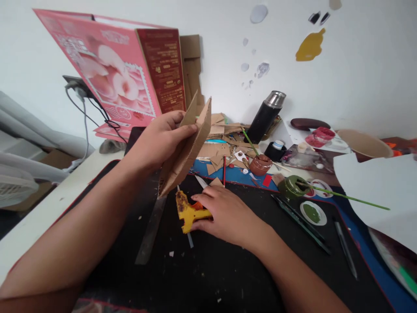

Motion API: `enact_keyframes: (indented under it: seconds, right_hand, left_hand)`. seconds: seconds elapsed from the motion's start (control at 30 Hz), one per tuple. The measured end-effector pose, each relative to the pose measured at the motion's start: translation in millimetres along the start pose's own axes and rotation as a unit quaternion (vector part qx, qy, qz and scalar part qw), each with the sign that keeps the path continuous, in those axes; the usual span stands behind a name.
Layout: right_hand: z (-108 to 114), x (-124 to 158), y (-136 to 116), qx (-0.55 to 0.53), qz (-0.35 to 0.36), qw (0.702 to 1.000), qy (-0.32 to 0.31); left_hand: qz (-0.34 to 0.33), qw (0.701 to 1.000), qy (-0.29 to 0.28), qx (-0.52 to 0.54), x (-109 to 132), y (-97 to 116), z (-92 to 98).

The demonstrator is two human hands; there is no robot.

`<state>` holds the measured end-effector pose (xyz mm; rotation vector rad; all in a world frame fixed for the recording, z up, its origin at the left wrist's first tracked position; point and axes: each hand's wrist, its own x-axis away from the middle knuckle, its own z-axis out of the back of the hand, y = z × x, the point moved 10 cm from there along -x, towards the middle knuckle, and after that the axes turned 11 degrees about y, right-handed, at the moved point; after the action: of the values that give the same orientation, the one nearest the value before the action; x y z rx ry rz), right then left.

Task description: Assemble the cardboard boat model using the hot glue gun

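My left hand (167, 132) pinches a folded piece of cardboard (192, 148), holding it tilted above the dark mat (208, 265). Its two flaps stand apart in a narrow V shape, with corrugation showing along the cut edge. Below it, my right hand (224, 213) is closed around the handle of a yellow glue gun (187, 213) with an orange trigger. The nozzle points up toward the cardboard's lower end, and a glue stick (190, 240) sticks out of the back. A metal ruler (150, 237) lies on the mat left of the glue gun.
Cardboard scraps (216, 150) are heaped at the back beside a black thermos (265, 117). An open green paint jar (293, 187) with a brush, a brown paint jar (260, 165) and pens (302, 224) stand or lie to the right. A pink box (114, 74) stands back left.
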<state>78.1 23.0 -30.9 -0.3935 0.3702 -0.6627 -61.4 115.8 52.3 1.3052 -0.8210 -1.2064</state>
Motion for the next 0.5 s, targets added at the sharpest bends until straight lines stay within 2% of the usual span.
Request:
enact_keyframes:
  seconds: [0.17, 0.33, 0.5]
  right_hand:
    - [-3.7, 1.3, -1.0, 0.012, -0.004, 0.999, -0.030]
    - [-5.1, 1.5, -5.1, 0.033, 0.003, 0.999, -0.029]
    - [-8.8, -1.0, -0.2, 0.029, -0.002, 1.000, -0.010]
  left_hand:
    - [-0.012, 1.000, -0.001, -0.010, 0.5, 5.1, 0.9]
    - [-0.011, 1.000, 0.002, -0.028, -1.0, 2.6, 2.0]
    - [-0.012, 0.999, 0.021, 0.032, -0.7, 11.1, 6.3]
